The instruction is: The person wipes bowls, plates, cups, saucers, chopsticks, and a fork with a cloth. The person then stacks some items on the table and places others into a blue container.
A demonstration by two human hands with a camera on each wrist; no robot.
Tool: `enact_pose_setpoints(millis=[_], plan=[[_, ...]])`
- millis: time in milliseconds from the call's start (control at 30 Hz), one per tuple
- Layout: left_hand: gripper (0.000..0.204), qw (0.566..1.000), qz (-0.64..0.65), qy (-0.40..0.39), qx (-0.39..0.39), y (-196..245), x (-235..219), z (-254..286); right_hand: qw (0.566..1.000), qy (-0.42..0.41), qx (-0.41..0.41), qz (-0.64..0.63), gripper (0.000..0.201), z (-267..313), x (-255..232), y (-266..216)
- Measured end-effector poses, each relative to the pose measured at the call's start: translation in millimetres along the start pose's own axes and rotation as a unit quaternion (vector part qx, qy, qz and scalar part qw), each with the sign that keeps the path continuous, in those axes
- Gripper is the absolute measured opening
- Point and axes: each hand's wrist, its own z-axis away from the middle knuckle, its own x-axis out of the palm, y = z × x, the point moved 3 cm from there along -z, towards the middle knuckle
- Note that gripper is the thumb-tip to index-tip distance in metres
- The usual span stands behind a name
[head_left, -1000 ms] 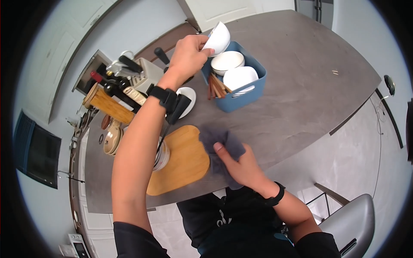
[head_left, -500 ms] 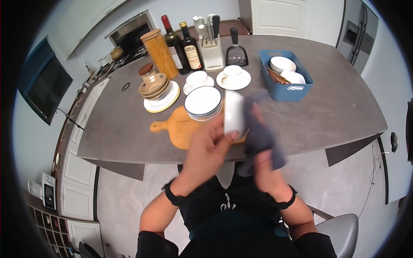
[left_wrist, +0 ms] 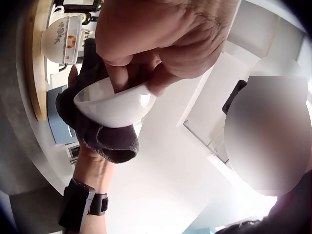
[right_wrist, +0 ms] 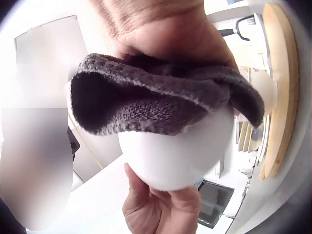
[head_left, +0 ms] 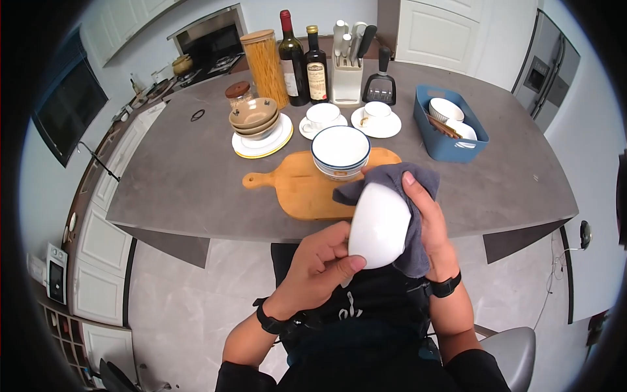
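Observation:
My left hand [head_left: 313,264] pinches the rim of a white bowl [head_left: 382,225] between thumb and fingers, holding it tilted in front of the table's near edge. In the left wrist view some fingertips reach inside the bowl [left_wrist: 117,107]. My right hand [head_left: 432,225] grips a dark grey cloth [head_left: 418,179], thumb on top, and the cloth lies against the bowl's right side. From the right wrist, the cloth [right_wrist: 156,109] is seen bunched over the white outer wall. Just beyond the hands, stacked blue-rimmed bowls [head_left: 341,147] stand on a wooden cutting board [head_left: 297,189].
A blue basket [head_left: 450,153] at the right holds white bowls and wooden utensils. Two cups on saucers [head_left: 385,128] stand behind the board, brown bowls [head_left: 253,114] on plates to the left. Bottles [head_left: 294,65], a pasta jar [head_left: 264,68] and a knife block [head_left: 346,81] line the back.
From over the blue basket, the left hand has brought the white bowl down in front of the body. The right hand's cloth now touches the bowl. The head view has shifted too.

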Motion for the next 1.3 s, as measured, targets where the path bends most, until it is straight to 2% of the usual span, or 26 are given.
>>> enact_pose_setpoints(millis=[33, 100, 200, 267, 300, 333, 433, 467, 500, 567, 600, 667, 700, 733, 800, 833, 933, 967, 1000, 1033, 1100, 1133, 1200, 1233, 1267, 1300], plan=[[0.027, 0.997, 0.052, 0.03, 0.045, -2.4, 0.3, -1.6, 0.997, 0.021, 0.007, -0.069, 0.051, -0.7, -3.1, 9.2], [0.029, 0.988, 0.105, 0.064, 0.088, -11.1, -2.6, -3.1, 0.996, 0.065, 0.011, -0.055, 0.052, -0.1, -7.0, 28.2], [0.031, 0.984, -0.016, 0.114, 0.138, -18.6, -7.5, -4.5, 0.986, 0.123, 0.01, -0.111, 0.052, 13.3, 13.3, 46.6], [0.035, 0.925, -0.317, 0.139, 0.155, -16.1, -4.6, -10.1, 0.976, 0.1, 0.026, -0.193, 0.055, 25.2, 25.6, 63.9], [0.034, 0.914, -0.358, 0.138, 0.129, -16.2, -2.7, -13.2, 0.978, 0.111, 0.026, -0.174, 0.056, 34.6, 30.7, 65.6], [0.034, 0.914, -0.358, 0.14, 0.127, -13.9, -2.3, -15.9, 0.985, 0.064, 0.015, -0.159, 0.058, 42.0, 31.8, 67.4], [0.032, 0.761, -0.584, 0.115, 0.258, -10.1, 7.5, -19.5, 0.99, 0.12, -0.056, -0.054, 0.052, 45.3, 29.7, 66.2], [0.032, 0.762, -0.584, 0.114, 0.256, -11.2, 9.0, -16.5, 0.992, 0.111, -0.062, 0.017, 0.048, 42.6, 21.6, 64.7], [0.033, 0.726, -0.634, 0.09, 0.253, -9.5, 12.7, -13.7, 0.989, 0.1, -0.068, 0.089, 0.045, 41.6, 14.0, 63.3], [0.038, 0.663, -0.703, 0.043, 0.253, -9.8, 12.8, -10.0, 0.992, 0.109, -0.043, 0.04, 0.039, 42.7, 1.9, 64.0], [0.038, 0.663, -0.704, 0.044, 0.252, -10.7, 12.5, -6.2, 0.992, 0.118, -0.027, 0.02, 0.04, 44.3, -3.1, 64.5], [0.052, 0.671, -0.659, 0.121, 0.316, -7.0, 13.1, 2.8, 0.993, 0.116, 0.005, -0.001, 0.04, 48.0, -9.9, 59.3], [0.093, 0.672, -0.644, 0.152, 0.333, -9.0, 7.5, 2.9, 0.993, 0.112, 0.035, -0.021, 0.04, 50.8, -11.7, 57.5], [0.093, 0.674, -0.643, 0.149, 0.332, -11.2, 7.9, 0.0, 0.992, 0.115, 0.036, -0.023, 0.04, 54.1, -13.5, 54.8], [0.13, 0.855, -0.421, 0.148, 0.263, -16.8, 0.3, -7.4, 0.994, 0.072, 0.078, 0.028, 0.041, 59.1, -13.0, 51.9], [0.15, 0.925, -0.317, 0.068, 0.2, -30.9, -1.8, -12.3, 0.994, 0.034, 0.106, 0.018, 0.041, 62.3, -12.4, 50.8], [0.14, 0.958, -0.236, 0.062, 0.154, -36.1, -2.3, -2.9, 0.989, -0.009, 0.14, 0.051, 0.039, 64.8, -15.2, 35.1], [0.136, 0.948, -0.256, 0.064, 0.176, -33.4, -7.8, -2.6, 0.98, -0.016, 0.102, 0.169, 0.043, 65.6, -25.0, 30.8], [0.136, 0.948, -0.257, 0.065, 0.176, -38.2, -12.9, -1.6, 0.98, -0.018, 0.102, 0.169, 0.043, 66.4, -31.0, 26.6], [0.134, 0.982, -0.138, 0.076, 0.1, -47.7, -19.4, -2.5, 0.98, 0.014, 0.008, 0.199, 0.05, 66.4, -36.3, 15.5], [0.13, 0.996, 0.038, 0.081, -0.02, -56.2, -21.5, -0.3, 0.958, 0.043, -0.209, 0.191, 0.069, 61.1, -37.0, 2.4], [0.13, 0.996, 0.038, 0.079, -0.022, -56.1, -17.7, -1.4, 0.958, 0.046, -0.209, 0.19, 0.069, 56.9, -35.9, 0.6], [0.132, 0.976, 0.195, 0.009, -0.094, -60.1, -5.0, -6.3, 0.893, -0.061, -0.302, 0.329, 0.063, 50.4, -23.6, -8.8], [0.134, 0.963, 0.223, -0.027, -0.148, -53.5, 2.3, -5.9, 0.772, -0.086, -0.345, 0.527, 0.056, 44.7, -11.1, -18.4], [0.129, 0.959, 0.255, 0.009, -0.124, -54.3, 10.3, -4.0, 0.677, -0.139, -0.363, 0.625, 0.057, 34.8, 0.5, -17.1], [0.127, 0.96, 0.243, 0.005, -0.136, -54.5, 9.1, -3.9, 0.631, -0.158, -0.385, 0.655, 0.053, 31.0, 2.3, -15.5]])
